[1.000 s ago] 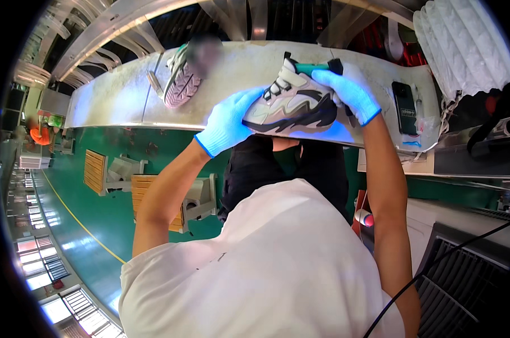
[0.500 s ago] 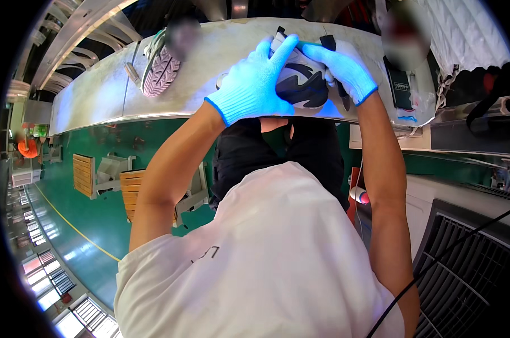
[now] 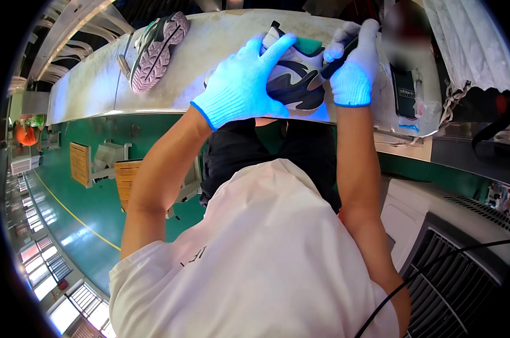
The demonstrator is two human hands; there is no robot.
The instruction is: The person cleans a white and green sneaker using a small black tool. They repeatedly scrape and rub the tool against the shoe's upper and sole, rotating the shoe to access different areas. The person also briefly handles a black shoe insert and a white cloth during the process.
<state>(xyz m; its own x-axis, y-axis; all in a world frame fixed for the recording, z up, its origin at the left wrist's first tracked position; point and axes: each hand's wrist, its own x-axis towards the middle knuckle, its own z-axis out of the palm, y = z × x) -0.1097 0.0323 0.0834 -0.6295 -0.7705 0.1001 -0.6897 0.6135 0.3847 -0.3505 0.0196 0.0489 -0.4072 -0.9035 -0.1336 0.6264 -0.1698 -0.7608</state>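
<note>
A grey, white and black sneaker [image 3: 295, 79] lies on the bench in front of me, with a green piece [image 3: 308, 46] showing at its opening. My left hand [image 3: 241, 81], in a white knitted glove with a blue cuff, grips the sneaker from the left, index finger and thumb spread along it. My right hand [image 3: 356, 62], gloved alike, is raised at the sneaker's right end. Its fingers are closed on a dark flat strip [image 3: 332, 66], whose lower end meets the shoe; whether it is a tool or part of the shoe I cannot tell.
Another sneaker [image 3: 158, 53] rests on its side to the left, pink-grey sole showing. A dark flat box [image 3: 402, 90] and clear plastic bag [image 3: 425, 112] lie at the bench's right. Wooden-topped stools [image 3: 80, 163] stand on the green floor; a grey machine [image 3: 418, 208] stands at right.
My right hand has lifted up and turned upright, pulling the dark strip outward from the sneaker. The green piece shows more. My left hand keeps its hold.
</note>
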